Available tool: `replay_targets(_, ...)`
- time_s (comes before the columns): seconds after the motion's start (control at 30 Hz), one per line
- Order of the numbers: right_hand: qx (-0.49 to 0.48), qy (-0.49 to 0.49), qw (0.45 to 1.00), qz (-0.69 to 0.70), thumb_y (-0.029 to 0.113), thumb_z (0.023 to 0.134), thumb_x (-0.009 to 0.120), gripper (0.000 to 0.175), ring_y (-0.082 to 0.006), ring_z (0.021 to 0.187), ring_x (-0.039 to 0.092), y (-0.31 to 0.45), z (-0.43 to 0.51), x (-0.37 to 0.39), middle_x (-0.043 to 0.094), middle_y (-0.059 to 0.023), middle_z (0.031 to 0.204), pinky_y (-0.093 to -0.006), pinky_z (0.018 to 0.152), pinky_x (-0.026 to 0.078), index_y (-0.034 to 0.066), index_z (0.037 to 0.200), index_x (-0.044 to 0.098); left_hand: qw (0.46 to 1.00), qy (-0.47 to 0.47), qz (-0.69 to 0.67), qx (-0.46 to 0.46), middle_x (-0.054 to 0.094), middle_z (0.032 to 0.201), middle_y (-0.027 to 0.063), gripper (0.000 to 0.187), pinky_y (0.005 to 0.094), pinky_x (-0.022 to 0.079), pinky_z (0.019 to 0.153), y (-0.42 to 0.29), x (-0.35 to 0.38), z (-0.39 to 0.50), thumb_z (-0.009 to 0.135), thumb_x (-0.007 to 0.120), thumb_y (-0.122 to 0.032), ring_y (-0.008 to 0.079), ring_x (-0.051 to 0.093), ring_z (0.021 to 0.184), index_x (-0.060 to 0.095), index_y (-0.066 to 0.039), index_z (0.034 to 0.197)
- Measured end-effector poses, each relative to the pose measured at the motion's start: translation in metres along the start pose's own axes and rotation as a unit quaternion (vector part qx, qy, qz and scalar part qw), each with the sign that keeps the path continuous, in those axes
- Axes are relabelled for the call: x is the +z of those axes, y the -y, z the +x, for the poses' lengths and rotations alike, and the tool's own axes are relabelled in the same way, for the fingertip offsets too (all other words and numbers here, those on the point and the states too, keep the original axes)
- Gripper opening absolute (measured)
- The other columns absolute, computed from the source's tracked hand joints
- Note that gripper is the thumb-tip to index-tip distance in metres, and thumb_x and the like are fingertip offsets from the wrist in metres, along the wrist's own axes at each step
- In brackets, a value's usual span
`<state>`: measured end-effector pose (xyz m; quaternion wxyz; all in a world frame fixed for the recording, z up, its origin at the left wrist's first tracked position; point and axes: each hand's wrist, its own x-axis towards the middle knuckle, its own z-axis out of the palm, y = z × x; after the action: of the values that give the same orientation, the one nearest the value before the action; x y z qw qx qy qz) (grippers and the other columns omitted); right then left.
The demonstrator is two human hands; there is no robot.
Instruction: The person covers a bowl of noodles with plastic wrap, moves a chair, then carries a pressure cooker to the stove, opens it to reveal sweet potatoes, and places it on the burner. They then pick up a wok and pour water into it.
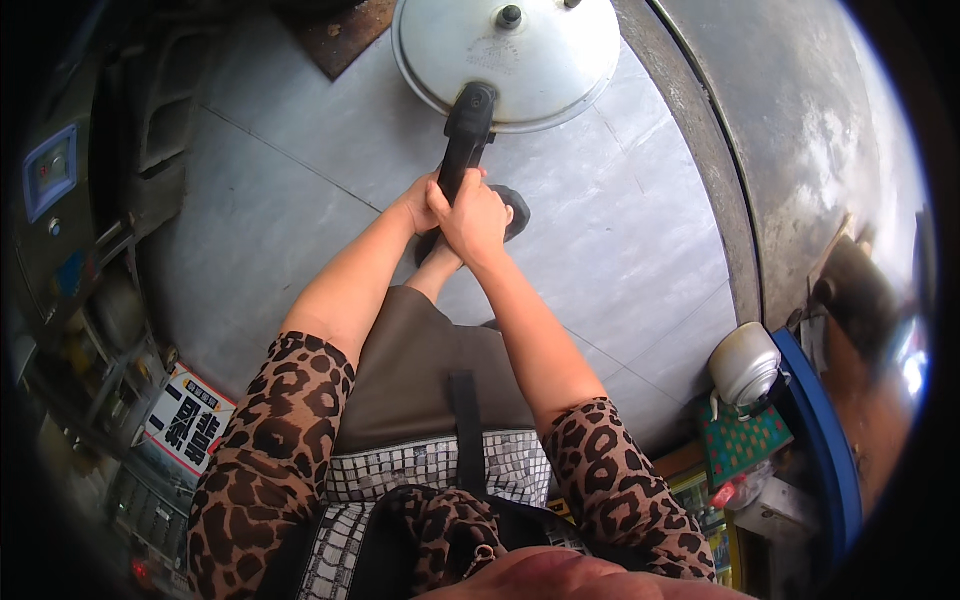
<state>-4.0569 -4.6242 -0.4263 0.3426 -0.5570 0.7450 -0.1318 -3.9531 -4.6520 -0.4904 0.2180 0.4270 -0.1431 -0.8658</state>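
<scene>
A large metal pressure cooker with a round lid (pixel 540 75) is at the top of the view, with a black knob (pixel 509 16) on the lid. Its long black handle (pixel 469 139) points down towards me. Both my hands are closed around this handle: my left hand (pixel 421 204) on its left side, my right hand (pixel 476 217) over its lower end from the right. The fingers partly hide the grip. Beneath my hands, a foot in a dark shoe (pixel 517 214) shows on the grey tiled floor (pixel 300 202).
A rusty brown plate (pixel 337 37) lies near the pot. Right stand a metal kettle (pixel 745 364) on a green patterned surface (pixel 742 442), a blue edge (pixel 817 442) and a curved grey surface (pixel 810 127). Left are metal equipment and a sign bearing writing (pixel 187 420).
</scene>
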Motion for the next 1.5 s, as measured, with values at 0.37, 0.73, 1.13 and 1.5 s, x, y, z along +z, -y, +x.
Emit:
replay_targets(0.37, -0.029, -0.052, 0.994, -0.093, 0.027, 0.072, 0.069, 0.027, -0.0342, 0.065, 0.06, -0.088, 0.017, -0.119, 0.061, -0.0133, 0.068, -0.0425, 0.059, 0.047, 0.0027, 0.076, 0.057, 0.984, -0.16, 0.06, -0.059, 0.043, 0.061, -0.0044, 0.063, 0.0226, 0.037, 0.058, -0.032, -0.015, -0.008, 0.087, 0.041, -0.071, 0.0071, 0.041, 0.056, 0.054, -0.009, 0.084)
replay_targets(0.73, 0.079, 0.069, 0.921, 0.376, 0.025, 0.083, 0.067, 0.038, -0.0286, 0.074, 0.067, -0.03, -0.005, -0.001, 0.067, -0.0196, 0.08, -0.0351, 0.069, 0.05, -0.006, 0.099, 0.051, 0.971, -0.239, -0.009, -0.016, 0.052, 0.068, -0.001, 0.063, 0.0248, 0.04, 0.054, -0.018, 0.026, 0.008, 0.087, 0.042, -0.07, 0.0105, 0.05, 0.062, 0.057, -0.01, 0.094)
replay_targets(1.13, 0.139, 0.028, 0.946, 0.292, 0.013, 0.075, 0.065, 0.023, -0.018, 0.058, 0.057, -0.072, 0.006, -0.073, 0.057, -0.0113, 0.064, -0.0332, 0.056, 0.047, -0.0016, 0.085, 0.05, 0.981, -0.177, 0.052, -0.058, 0.033, 0.049, -0.0043, 0.069, 0.0217, 0.021, 0.035, -0.042, 0.0, -0.009, 0.084, 0.038, -0.076, 0.0055, 0.026, 0.037, 0.049, -0.008, 0.077)
replay_targets(1.5, 0.14, 0.084, 0.92, 0.357, 0.007, 0.077, 0.058, 0.014, -0.0076, 0.046, 0.045, -0.074, 0.016, -0.083, 0.048, -0.0004, 0.059, -0.0257, 0.041, 0.037, 0.0034, 0.084, 0.046, 0.979, -0.16, 0.109, -0.058, 0.034, 0.049, -0.0029, 0.07, 0.022, 0.021, 0.036, -0.06, -0.015, -0.018, 0.086, 0.037, -0.074, 0.0063, 0.026, 0.038, 0.049, -0.006, 0.073)
